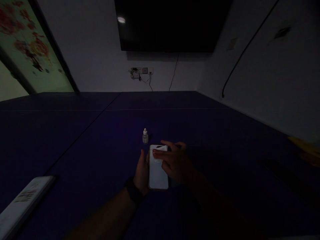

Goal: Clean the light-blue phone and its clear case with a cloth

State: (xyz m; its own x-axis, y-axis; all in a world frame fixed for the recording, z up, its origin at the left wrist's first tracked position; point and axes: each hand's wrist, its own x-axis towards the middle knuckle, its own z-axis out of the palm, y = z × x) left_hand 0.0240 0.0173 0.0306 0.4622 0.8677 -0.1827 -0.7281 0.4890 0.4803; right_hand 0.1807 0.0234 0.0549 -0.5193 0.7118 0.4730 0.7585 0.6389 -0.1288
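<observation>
Uneven pressing could tip the phone [158, 178] loose

Over the counter [100, 160], well short of its far edge, the left hand [142, 174] has its fingers gripping the phone's left side; the right hand [177, 164] has its fingers holding a wipe [158, 160] against the upper end; an overshoot past the phone's top left corner could topple the bottle [145, 138]
</observation>
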